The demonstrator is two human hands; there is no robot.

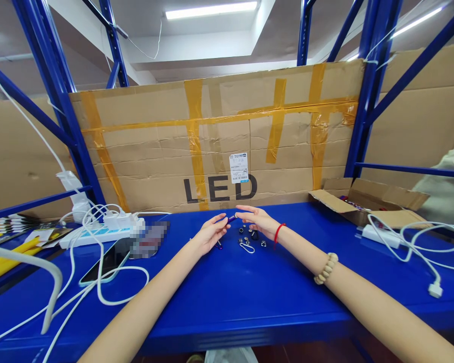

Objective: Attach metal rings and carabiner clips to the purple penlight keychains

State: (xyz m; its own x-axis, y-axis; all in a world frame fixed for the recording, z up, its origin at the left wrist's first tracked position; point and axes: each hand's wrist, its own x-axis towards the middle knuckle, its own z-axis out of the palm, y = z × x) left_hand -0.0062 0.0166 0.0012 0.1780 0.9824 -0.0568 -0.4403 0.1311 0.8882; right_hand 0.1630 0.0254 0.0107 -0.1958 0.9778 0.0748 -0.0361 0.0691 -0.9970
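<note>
Over the blue tabletop, my left hand [212,234] pinches a small dark purple, rod-like piece [231,219] between its fingertips. My right hand [258,220] is beside the piece's other end with its fingers stretched out and apart; whether a fingertip touches it I cannot tell. Below my left fingers lies a small purple item with a metal part [219,245]. Between and below the hands are several small black and metal parts [241,240], along with a white loop of cord [247,248]. A small metal piece [264,243] lies just under my right hand.
To the left are a white power strip [98,232], tangled white cables [98,275] and a phone [109,259]. An open cardboard box [363,199] and a white adapter [380,235] with its cable are on the right. Taped cardboard [155,166] stands behind, between blue posts.
</note>
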